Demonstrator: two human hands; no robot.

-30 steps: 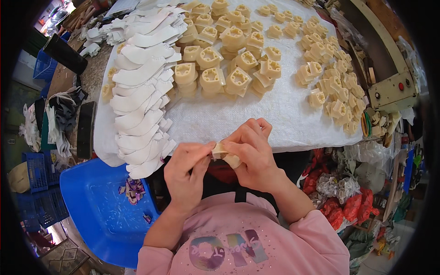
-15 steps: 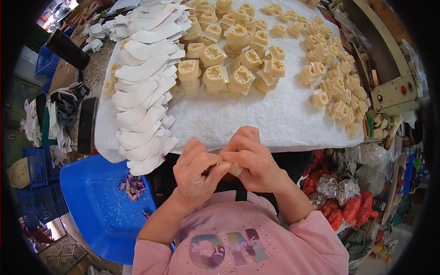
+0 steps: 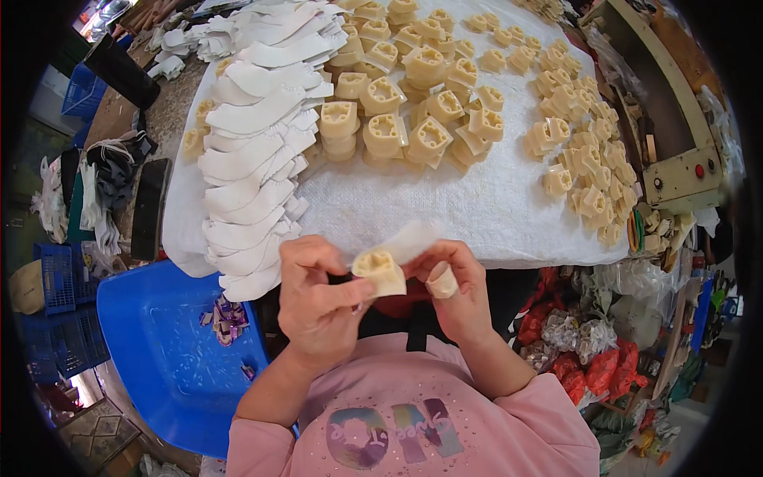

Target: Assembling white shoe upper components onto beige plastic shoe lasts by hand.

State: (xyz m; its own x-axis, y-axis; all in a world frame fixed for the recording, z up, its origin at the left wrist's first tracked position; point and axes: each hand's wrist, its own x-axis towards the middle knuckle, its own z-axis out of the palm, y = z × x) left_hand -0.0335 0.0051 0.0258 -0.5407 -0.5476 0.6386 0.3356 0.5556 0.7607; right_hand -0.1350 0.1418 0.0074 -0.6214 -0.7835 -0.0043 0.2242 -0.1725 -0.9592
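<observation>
Lower centre of frame: cream moulded piece (image 3: 380,271) pinched in left hand (image 3: 316,302) grip, hollow face up; white strip (image 3: 411,241) rises from it toward upper right, clamped by right hand (image 3: 457,290) fingers. Piece lies left of right hand, touching both. Bench (image 3: 493,215) with white cloth just above, stacked cream pieces (image 3: 397,127) upper centre

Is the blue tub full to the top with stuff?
No, the blue tub holds only a few small scraps; most of its bottom shows.
</observation>
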